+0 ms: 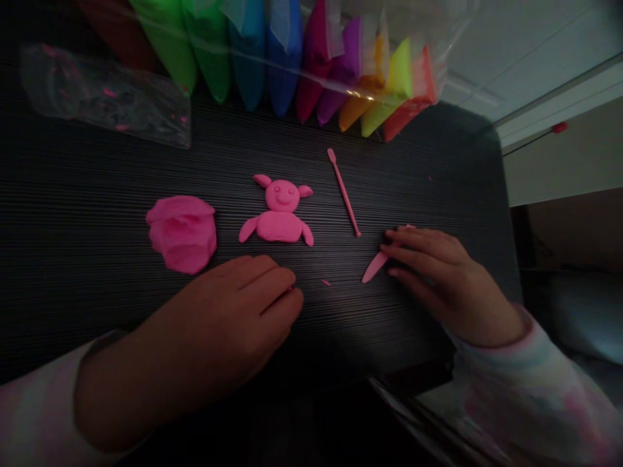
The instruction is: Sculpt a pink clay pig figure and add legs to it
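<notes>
A flat pink clay figure lies on the dark table, with a round eared head (pixel 282 196), an oval body (pixel 279 226) and two arms. My left hand (pixel 238 311) is closed just below it, fingertips pressed together; a trace of pink shows between them, but what they hold is mostly hidden. On the right, my right hand (pixel 438 272) has its fingers and thumb around a pink plastic clay knife (pixel 375 266), whose pointed blade sticks out toward the lower left. Between the figure and that hand lies a thin pink modelling tool (pixel 344 194).
A crumpled lump of pink clay (pixel 182 233) sits left of the figure. At the back stands a clear bag holding several coloured clay packets (pixel 285 58). A clear plastic wrapper (pixel 121 104) lies at the back left. A tiny pink scrap (pixel 326 283) lies between my hands.
</notes>
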A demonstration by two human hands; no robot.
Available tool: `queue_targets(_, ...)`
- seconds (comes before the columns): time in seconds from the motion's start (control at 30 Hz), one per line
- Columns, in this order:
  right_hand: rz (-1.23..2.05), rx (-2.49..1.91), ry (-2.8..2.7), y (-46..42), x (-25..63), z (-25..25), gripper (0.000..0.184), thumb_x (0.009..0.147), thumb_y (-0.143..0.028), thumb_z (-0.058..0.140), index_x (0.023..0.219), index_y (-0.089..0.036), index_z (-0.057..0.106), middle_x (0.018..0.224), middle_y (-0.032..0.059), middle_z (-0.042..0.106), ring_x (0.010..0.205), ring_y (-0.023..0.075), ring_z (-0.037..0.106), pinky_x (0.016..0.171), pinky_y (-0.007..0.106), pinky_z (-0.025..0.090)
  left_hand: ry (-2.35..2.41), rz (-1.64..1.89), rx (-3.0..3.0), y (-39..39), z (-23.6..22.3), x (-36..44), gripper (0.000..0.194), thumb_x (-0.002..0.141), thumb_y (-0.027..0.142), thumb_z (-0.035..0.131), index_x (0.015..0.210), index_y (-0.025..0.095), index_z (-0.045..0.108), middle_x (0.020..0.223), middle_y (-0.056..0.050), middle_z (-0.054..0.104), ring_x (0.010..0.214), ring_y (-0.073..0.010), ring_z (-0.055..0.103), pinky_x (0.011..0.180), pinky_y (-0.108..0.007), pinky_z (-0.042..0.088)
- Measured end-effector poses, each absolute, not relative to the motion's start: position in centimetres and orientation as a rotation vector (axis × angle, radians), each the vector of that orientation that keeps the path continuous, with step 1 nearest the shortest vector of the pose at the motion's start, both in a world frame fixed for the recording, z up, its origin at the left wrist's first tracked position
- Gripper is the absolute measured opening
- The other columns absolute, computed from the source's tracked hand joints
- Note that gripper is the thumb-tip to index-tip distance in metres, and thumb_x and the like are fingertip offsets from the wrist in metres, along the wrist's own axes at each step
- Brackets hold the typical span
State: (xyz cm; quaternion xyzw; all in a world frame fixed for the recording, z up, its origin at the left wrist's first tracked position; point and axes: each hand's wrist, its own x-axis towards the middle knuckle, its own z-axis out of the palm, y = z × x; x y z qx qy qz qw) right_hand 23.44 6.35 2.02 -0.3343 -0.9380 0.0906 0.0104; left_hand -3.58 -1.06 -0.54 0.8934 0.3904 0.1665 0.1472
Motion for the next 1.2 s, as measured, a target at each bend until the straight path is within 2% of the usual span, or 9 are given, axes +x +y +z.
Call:
queue_targets(0.1, 0.336, -1.034, -2.976, 7.5, 23.4, 2.4, 0.012, 0.082, -0.023, 0.052, 0.093, -0.022, 0.057, 0.098, 0.0058, 0.063, 0.093, 0.0226, 0.057, 0.080, 0.042, 0.043, 1.117, 0.478, 2.572, -1.0, -0.5, -3.5, 0.012, 0.077, 0.013, 0.048, 0.083, 0.015, 0.059, 0.082, -0.005, 0.059, 0.073, -0.0201, 0.054, 0.059, -0.036, 0.050)
queue_targets(0.23, 0.495, -1.076, -3.084, 7.9, 22.5, 3.1, 0.004, 0.081, -0.022, 0.051, 0.081, -0.019, 0.055, 0.085, 0.0059, 0.060, 0.080, 0.0213, 0.056, 0.071, 0.039, 0.045, 1.118, 0.484, 2.588, -1.0, -0.4, -3.6, 0.014, 0.078, 0.013, 0.047, 0.083, 0.014, 0.060, 0.081, -0.005, 0.059, 0.073, -0.0202, 0.054, 0.059, -0.036, 0.050)
queue_targets(0.47, 0.539, -0.882, -2.867, 6.2, 21.5, 3.2, 0.007, 0.082, -0.012, 0.046, 0.088, -0.016, 0.048, 0.075, 0.0039, 0.060, 0.064, 0.0127, 0.056, 0.056, 0.024, 0.045, 1.087, 0.459, 2.590, -1.3, -0.7, -3.9, 0.013, 0.076, 0.013, 0.051, 0.085, 0.015, 0.059, 0.082, -0.004, 0.060, 0.075, -0.0203, 0.053, 0.062, -0.036, 0.050)
queue_targets(0.63, 0.579, -0.835, -2.832, 6.2, 20.3, 2.9, 0.013, 0.085, -0.023, 0.044, 0.090, -0.016, 0.053, 0.077, 0.0055, 0.062, 0.065, 0.0147, 0.055, 0.058, 0.029, 0.042, 1.106, 0.479, 2.572, -1.1, -0.6, -3.7, 0.013, 0.077, 0.014, 0.048, 0.082, 0.016, 0.059, 0.081, -0.004, 0.060, 0.074, -0.0206, 0.054, 0.062, -0.037, 0.050)
queue_targets(0.8, 0.609, -0.799, -2.817, 6.7, 19.3, 1.7, 0.017, 0.084, -0.014, 0.045, 0.096, -0.019, 0.056, 0.074, 0.0015, 0.062, 0.069, 0.0145, 0.053, 0.068, 0.035, 0.035, 1.099, 0.470, 2.575, -1.0, -0.5, -3.6, 0.016, 0.079, 0.013, 0.045, 0.081, 0.016, 0.060, 0.080, -0.004, 0.061, 0.074, -0.0203, 0.055, 0.064, -0.037, 0.050)
queue_targets(0.93, 0.593, -0.765, -2.771, 6.4, 18.9, 0.7, 0.024, 0.082, -0.009, 0.044, 0.097, -0.022, 0.057, 0.084, 0.0021, 0.060, 0.079, 0.0151, 0.055, 0.075, 0.038, 0.031, 1.098, 0.492, 2.583, -0.9, -0.5, -3.6, 0.015, 0.079, 0.013, 0.045, 0.083, 0.016, 0.060, 0.080, -0.004, 0.061, 0.073, -0.0199, 0.054, 0.064, -0.036, 0.049)
queue_targets(1.2, 0.534, -0.716, -2.721, 6.1, 19.1, 0.0, 0.023, 0.079, -0.008, 0.049, 0.093, -0.024, 0.058, 0.082, 0.0013, 0.062, 0.080, 0.0158, 0.056, 0.075, 0.039, 0.033, 1.101, 0.463, 2.582, -1.0, -0.5, -3.7, 0.016, 0.081, 0.016, 0.044, 0.084, 0.016, 0.059, 0.082, -0.004, 0.060, 0.075, -0.0197, 0.054, 0.063, -0.035, 0.048)
